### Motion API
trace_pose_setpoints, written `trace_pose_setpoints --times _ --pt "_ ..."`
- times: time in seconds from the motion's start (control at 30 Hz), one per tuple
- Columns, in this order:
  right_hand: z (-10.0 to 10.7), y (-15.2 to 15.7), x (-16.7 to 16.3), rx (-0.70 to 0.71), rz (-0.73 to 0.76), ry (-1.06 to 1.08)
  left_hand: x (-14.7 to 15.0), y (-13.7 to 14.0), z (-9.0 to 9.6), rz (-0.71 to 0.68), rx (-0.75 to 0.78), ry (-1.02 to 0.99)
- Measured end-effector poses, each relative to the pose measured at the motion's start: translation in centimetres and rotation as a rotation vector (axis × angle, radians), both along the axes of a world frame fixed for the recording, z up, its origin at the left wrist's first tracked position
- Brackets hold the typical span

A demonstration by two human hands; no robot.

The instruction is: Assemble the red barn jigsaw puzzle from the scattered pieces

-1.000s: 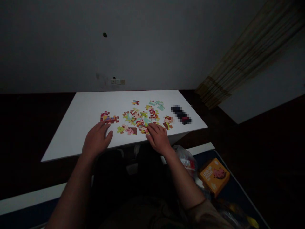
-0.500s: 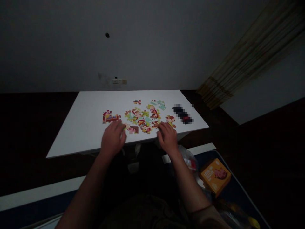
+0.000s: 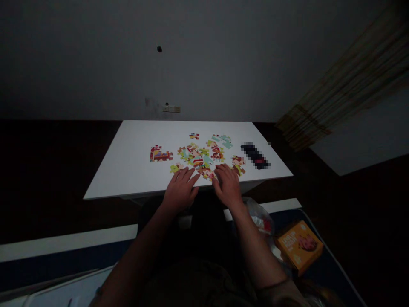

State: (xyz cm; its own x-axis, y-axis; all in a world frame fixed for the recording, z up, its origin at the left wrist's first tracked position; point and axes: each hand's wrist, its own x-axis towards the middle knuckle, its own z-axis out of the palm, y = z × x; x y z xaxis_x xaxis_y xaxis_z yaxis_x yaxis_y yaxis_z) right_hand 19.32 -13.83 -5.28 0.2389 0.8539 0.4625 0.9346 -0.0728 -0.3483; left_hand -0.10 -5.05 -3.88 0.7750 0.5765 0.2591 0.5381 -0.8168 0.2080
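My left hand (image 3: 181,189) lies at the near table edge, fingers stretched out over the lower part of a loose jigsaw pile (image 3: 200,155). Beside its fingertips is a pale green and pink puzzle piece (image 3: 175,168); the hand covers whatever is under it. My right hand (image 3: 228,184) rests a short way to the right, fingers spread and bent down at the pile's front edge. Between the two hands lie brown and pink puzzle pieces (image 3: 207,172). I see nothing held in either hand. A joined red barn section (image 3: 159,154) sits to the left of the pile.
Joined pale-blue pieces (image 3: 223,140) and a small joined strip (image 3: 194,136) lie toward the back of the white table (image 3: 118,170). Brown pieces (image 3: 238,161) and a dark pixelated object (image 3: 254,155) are at right. An orange puzzle box (image 3: 299,246) stands on the blue seat beside a plastic bag (image 3: 260,215).
My left hand has moved right, away from the barn section and closer to my right hand. My right hand has hardly moved. The view has turned slightly left.
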Motion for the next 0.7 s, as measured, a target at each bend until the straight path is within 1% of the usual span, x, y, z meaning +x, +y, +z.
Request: trace_pose_setpoints --times 0.1,0.2,0.3,0.43,0.57,0.7 --pt "0.0 0.6 -1.4 -0.012 0.072 -0.004 -0.1 0.1 0.0 0.000 -0.008 -0.020" --pt "-0.3 0.9 -2.3 -0.033 0.125 -0.003 0.7 0.6 0.2 0.011 -0.013 -0.059" --pt "-0.8 0.7 -2.4 -0.022 0.166 -0.002 2.1 1.4 0.4 0.021 0.004 -0.093" --pt "-1.3 0.0 -2.1 -0.006 0.204 0.008 3.4 2.0 0.1 0.011 0.011 -0.071" --pt "-1.6 -1.0 -1.9 0.001 0.187 0.021 2.4 2.0 -0.3 0.005 0.002 -0.045" --pt "-2.1 -1.6 -1.6 0.012 0.107 0.019 0.5 1.8 -0.4 0.018 0.004 -0.066"
